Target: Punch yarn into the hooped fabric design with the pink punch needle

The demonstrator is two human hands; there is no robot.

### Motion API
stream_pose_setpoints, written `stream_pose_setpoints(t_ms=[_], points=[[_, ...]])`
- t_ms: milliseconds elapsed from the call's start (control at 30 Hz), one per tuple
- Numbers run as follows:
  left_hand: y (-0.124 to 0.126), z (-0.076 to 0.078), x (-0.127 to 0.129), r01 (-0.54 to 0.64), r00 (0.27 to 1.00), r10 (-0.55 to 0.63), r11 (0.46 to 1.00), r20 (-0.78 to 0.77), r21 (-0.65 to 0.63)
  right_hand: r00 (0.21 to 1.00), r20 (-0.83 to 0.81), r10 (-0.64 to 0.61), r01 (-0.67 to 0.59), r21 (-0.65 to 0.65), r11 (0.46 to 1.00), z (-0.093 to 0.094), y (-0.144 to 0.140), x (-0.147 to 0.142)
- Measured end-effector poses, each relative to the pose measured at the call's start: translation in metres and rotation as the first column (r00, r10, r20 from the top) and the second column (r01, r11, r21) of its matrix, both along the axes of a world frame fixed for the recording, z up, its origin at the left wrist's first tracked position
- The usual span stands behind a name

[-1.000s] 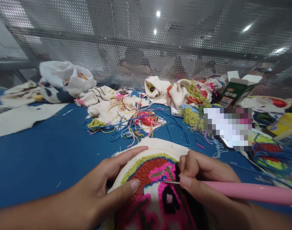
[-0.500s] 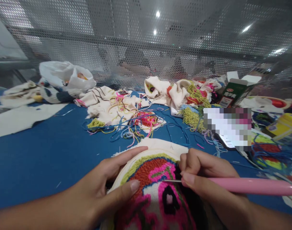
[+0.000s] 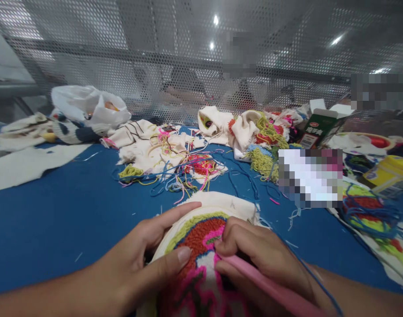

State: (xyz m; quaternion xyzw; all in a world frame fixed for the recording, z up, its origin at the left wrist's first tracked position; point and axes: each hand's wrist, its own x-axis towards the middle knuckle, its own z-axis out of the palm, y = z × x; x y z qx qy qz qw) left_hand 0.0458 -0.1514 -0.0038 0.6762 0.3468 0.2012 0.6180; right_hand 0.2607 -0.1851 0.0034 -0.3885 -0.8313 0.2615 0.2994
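My left hand (image 3: 140, 257) grips the left rim of an embroidery hoop (image 3: 162, 247), thumb on top of the stitching and fingers around the outer edge. Cream cloth (image 3: 226, 201) stretched in it carries looped yarn in lime, rust red, blue and bright pink, with a bare pale patch in the middle. My right hand (image 3: 264, 251) is closed around the pink handle of a punch needle (image 3: 270, 284), low over the pink and green stitches. Its metal tip is hidden behind my fingers. A blue yarn strand (image 3: 315, 274) passes over my right wrist.
Yarn tangles (image 3: 175, 178) and cloth scraps (image 3: 145, 147) lie across the blue table (image 3: 72, 211). At the back are a white plastic bag (image 3: 89, 105), a green box (image 3: 322, 127) and a perforated metal panel (image 3: 148, 79). On the right stand a yellow tub (image 3: 391, 174) and another yarn-worked piece (image 3: 366, 209).
My right hand has moved left over the stitching, and the punch needle has swung from nearly level to slanting down toward me, its tip now hidden. My left hand keeps its hold.
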Motion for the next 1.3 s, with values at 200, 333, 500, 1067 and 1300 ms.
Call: stream_pose_setpoints(t_ms=[200, 333, 500, 1067, 1300], points=[[0.000, -0.005, -0.001, 0.014, 0.999, -0.013, 1.000, 0.044, -0.020, 0.994, 0.063, -0.090, 0.090, 0.000, 0.996, 0.008, 0.001, -0.006], [0.003, -0.004, 0.000, -0.012, 1.000, 0.013, 1.000, 0.024, -0.001, 0.991, 0.071, -0.115, 0.118, -0.046, 0.992, 0.013, 0.001, -0.007], [0.008, -0.004, 0.001, 0.001, 1.000, -0.001, 1.000, 0.020, 0.007, 0.992, 0.058, -0.116, 0.121, -0.089, 0.989, 0.016, 0.002, -0.004], [0.038, 0.024, -0.002, 0.227, 0.888, 0.179, 0.631, -0.424, 0.742, 0.999, 0.044, -0.014, 0.017, -0.071, 0.997, 0.009, 0.003, -0.001], [0.060, 0.059, 0.081, 0.487, 0.873, -0.245, 0.383, -0.422, 0.784, 0.995, 0.044, 0.093, -0.088, -0.101, 0.991, 0.012, 0.004, 0.008]])
